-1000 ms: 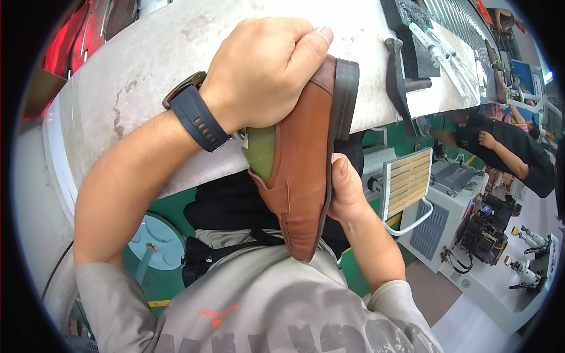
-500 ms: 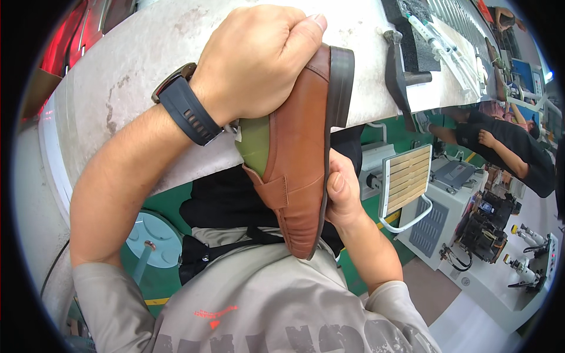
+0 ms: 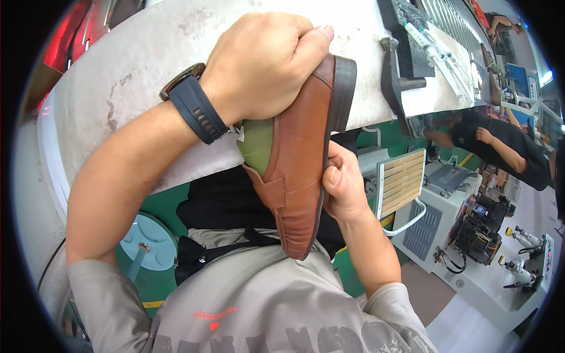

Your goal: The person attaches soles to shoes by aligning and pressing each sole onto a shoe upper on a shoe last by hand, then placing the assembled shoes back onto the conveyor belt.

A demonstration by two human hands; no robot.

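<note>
A brown leather loafer (image 3: 303, 141) is held on edge in front of my chest, its toe pointing down toward my shirt and its dark heel up by the worktable. Inside its opening shows a green shoe last (image 3: 258, 147). My left hand (image 3: 268, 65), with a dark watch on the wrist, is closed around the heel end, thumb lying over the back edge. Lower down, my right hand (image 3: 344, 185) grips the sole edge near the middle of the shoe, its thumb bent. Its other fingers are mostly hidden behind the sole.
On the pale worktable (image 3: 141, 76) lie a hammer (image 3: 389, 82), a black foam block (image 3: 415, 56) and several syringe-like tubes (image 3: 428, 46). A slatted panel (image 3: 401, 183) and machines stand to the right. A light-blue round stool (image 3: 150, 244) is below left; another person (image 3: 500, 141) is farther right.
My left hand and the heel have shifted slightly right and down, tilting the shoe a little more. My right thumb has moved slightly up along the sole edge.
</note>
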